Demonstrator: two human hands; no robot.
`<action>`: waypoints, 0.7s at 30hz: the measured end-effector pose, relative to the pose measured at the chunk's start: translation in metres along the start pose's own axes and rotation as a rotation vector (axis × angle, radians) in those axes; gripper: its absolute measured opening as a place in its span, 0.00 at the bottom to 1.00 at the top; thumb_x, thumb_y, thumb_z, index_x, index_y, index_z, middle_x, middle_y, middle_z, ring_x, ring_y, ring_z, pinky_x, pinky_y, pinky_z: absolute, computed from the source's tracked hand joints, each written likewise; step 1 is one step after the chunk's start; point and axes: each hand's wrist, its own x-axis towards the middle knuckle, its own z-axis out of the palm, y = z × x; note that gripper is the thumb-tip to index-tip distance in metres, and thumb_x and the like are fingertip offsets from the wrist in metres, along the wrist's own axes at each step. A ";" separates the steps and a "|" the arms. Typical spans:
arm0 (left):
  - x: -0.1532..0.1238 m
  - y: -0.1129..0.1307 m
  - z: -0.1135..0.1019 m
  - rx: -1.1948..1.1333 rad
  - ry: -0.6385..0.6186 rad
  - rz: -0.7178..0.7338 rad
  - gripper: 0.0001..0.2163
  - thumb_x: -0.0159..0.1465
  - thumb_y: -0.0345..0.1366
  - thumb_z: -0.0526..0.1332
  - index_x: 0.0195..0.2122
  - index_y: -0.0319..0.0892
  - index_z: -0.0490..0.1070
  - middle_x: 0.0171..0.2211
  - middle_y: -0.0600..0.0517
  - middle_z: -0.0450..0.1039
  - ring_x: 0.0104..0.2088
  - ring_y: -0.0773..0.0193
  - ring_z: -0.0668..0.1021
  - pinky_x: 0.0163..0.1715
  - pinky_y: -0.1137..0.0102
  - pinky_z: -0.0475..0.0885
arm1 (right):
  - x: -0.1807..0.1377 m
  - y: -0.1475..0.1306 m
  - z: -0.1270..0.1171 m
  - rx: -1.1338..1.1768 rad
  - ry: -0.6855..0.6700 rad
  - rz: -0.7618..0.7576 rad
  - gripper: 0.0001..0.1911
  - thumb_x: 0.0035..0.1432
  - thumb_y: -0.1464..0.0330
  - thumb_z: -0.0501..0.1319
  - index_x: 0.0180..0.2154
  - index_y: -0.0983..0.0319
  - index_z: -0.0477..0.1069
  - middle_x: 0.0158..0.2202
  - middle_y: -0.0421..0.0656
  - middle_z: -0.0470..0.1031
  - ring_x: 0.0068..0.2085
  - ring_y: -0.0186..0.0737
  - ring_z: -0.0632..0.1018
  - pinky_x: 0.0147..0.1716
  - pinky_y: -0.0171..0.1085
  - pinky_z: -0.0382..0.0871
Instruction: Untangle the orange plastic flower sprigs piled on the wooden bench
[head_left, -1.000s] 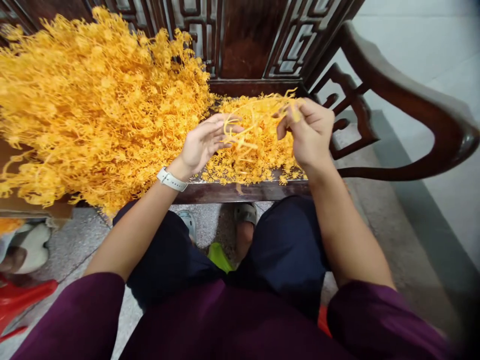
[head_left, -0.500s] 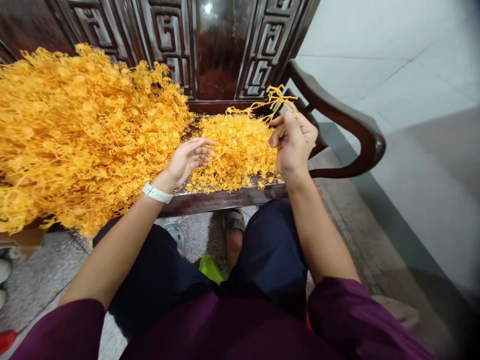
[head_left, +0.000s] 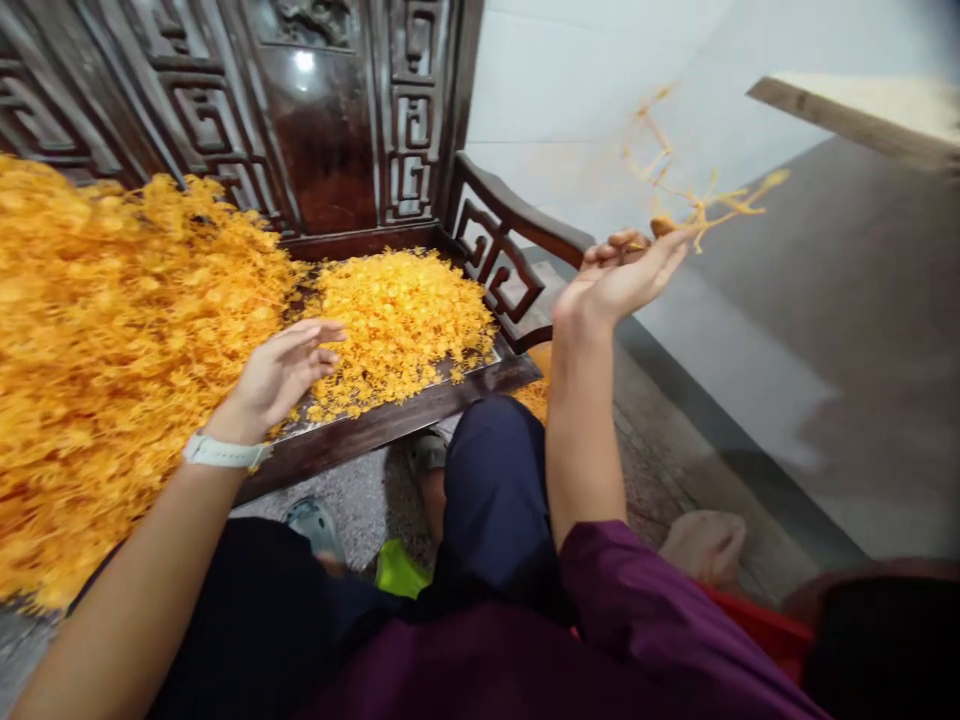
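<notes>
My right hand (head_left: 626, 270) is raised beyond the bench arm, its fingers closed on a bare yellow plastic branched stem (head_left: 705, 210). Motion smears that stem, and its far twigs reach up and sideways. My left hand (head_left: 289, 365), a white watch on its wrist, hovers with loosely curved fingers apart and nothing visible in them. Just beyond its fingertips lies a low pile of small yellow plastic flower pieces (head_left: 405, 315) on the bench seat. To its left rises a big heap of yellow plastic flower sprays (head_left: 142, 330).
The dark wooden bench has a carved backrest (head_left: 322, 130) and a curved armrest (head_left: 517, 215). A pale board (head_left: 862, 115) juts in at upper right. Yellow pieces (head_left: 534, 385) show below the seat's right end. A red object (head_left: 765, 625) and a pale bag (head_left: 705, 545) sit low right.
My right hand has swung right and outward with the branched stem, from above the low pile to past the armrest. The view has turned right; my left hand keeps its loose pose.
</notes>
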 end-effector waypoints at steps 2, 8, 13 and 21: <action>0.000 0.001 -0.001 0.017 0.003 -0.018 0.12 0.65 0.38 0.68 0.46 0.39 0.84 0.44 0.45 0.81 0.37 0.62 0.80 0.39 0.72 0.80 | 0.021 -0.009 -0.019 0.031 0.136 0.063 0.23 0.77 0.49 0.41 0.43 0.56 0.65 0.33 0.37 0.63 0.26 0.29 0.68 0.26 0.31 0.65; 0.001 0.002 -0.003 0.119 -0.016 -0.074 0.14 0.61 0.37 0.71 0.47 0.39 0.84 0.44 0.45 0.81 0.36 0.60 0.80 0.36 0.72 0.80 | 0.029 -0.024 -0.071 0.283 0.365 0.446 0.14 0.75 0.68 0.47 0.33 0.60 0.61 0.25 0.32 0.59 0.19 0.24 0.60 0.18 0.25 0.55; 0.000 -0.004 0.003 0.049 -0.028 -0.097 0.12 0.61 0.38 0.71 0.44 0.42 0.86 0.41 0.45 0.81 0.36 0.62 0.80 0.36 0.73 0.80 | 0.044 -0.007 -0.100 -0.022 0.132 0.372 0.18 0.69 0.62 0.52 0.26 0.57 0.58 0.20 0.31 0.52 0.17 0.28 0.50 0.14 0.33 0.44; 0.003 -0.001 -0.014 0.133 0.010 -0.012 0.10 0.62 0.37 0.72 0.44 0.41 0.82 0.41 0.47 0.81 0.34 0.68 0.79 0.32 0.75 0.74 | 0.022 -0.017 -0.075 0.095 0.414 0.398 0.29 0.68 0.73 0.55 0.13 0.55 0.67 0.26 0.44 0.69 0.18 0.26 0.58 0.12 0.38 0.55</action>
